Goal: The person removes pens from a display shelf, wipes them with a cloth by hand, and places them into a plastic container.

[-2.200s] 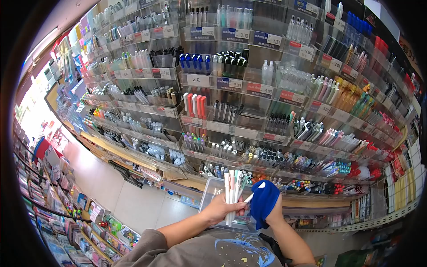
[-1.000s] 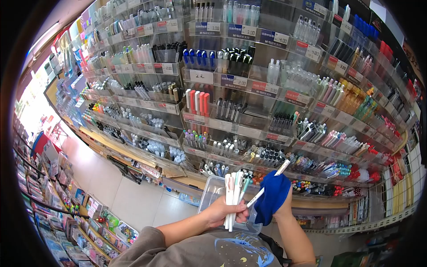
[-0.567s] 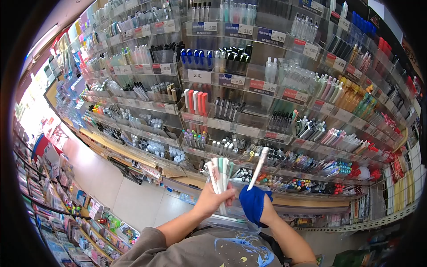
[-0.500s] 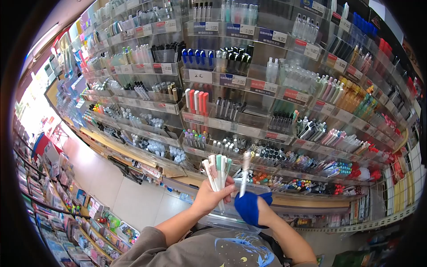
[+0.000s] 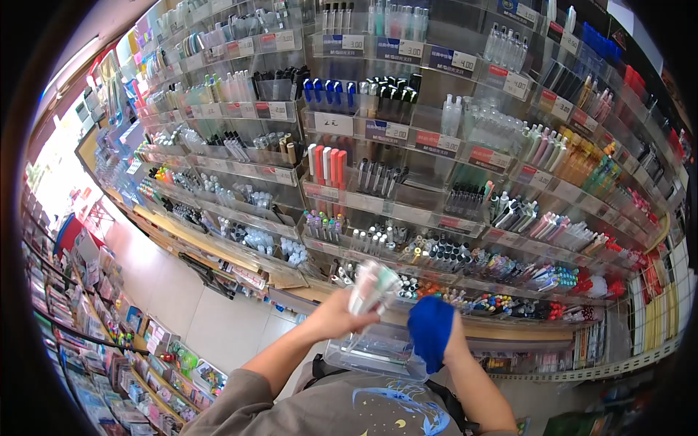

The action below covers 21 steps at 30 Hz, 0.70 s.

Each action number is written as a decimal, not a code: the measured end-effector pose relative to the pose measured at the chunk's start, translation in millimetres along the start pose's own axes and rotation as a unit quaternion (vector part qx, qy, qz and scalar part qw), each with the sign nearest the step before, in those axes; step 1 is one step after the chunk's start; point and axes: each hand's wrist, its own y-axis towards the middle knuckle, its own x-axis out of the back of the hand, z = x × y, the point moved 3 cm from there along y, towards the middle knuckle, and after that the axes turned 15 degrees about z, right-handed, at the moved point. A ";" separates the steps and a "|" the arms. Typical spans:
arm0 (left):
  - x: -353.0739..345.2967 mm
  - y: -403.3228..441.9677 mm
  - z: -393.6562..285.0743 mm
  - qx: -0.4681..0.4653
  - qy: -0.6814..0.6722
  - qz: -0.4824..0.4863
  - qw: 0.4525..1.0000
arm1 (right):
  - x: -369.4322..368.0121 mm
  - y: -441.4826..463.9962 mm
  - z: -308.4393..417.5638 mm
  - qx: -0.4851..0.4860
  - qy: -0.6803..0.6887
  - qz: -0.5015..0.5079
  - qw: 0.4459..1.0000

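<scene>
My left hand [image 5: 338, 316] is closed around a bundle of several white, pink and green pens [image 5: 372, 287], smeared by motion. My right hand [image 5: 456, 345] is to the right of the bundle, apart from it, with a blue cloth [image 5: 430, 330] draped over its fingers and hanging down. The cloth hides most of those fingers. Below both hands, in front of my body, is a clear plastic box [image 5: 352, 357]; something pale and thin lies inside it.
A tall display rack with clear tiered trays [image 5: 392, 207] of pens and price labels [image 5: 334, 123] curves around in front of me. A wooden ledge [image 5: 502, 330] runs along its bottom. Low racks of packaged goods [image 5: 138, 356] stand at the left. Wire mesh [image 5: 665, 291] is at the right.
The pen bundle has tilted to the right in my left hand. My right hand with the cloth has moved slightly right, and the white pen that stood in it no longer shows there.
</scene>
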 end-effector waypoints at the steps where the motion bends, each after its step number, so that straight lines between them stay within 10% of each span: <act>1: -8.1 2.6 3.0 0.062 0.091 0.049 0.993 | 4.8 0.0 0.9 -0.012 0.164 -0.066 0.984; 6: -38.5 25.9 49.7 0.039 0.330 0.081 0.940 | 3.4 -4.1 8.8 0.018 0.094 -0.095 0.991; 14: -29.9 18.3 33.9 0.004 0.157 0.071 0.985 | 14.8 -1.6 -5.0 0.004 0.115 -0.132 0.985; 21: -30.0 14.7 28.3 -0.002 0.075 0.056 0.996 | -9.5 4.9 9.0 0.086 -0.219 -0.036 0.971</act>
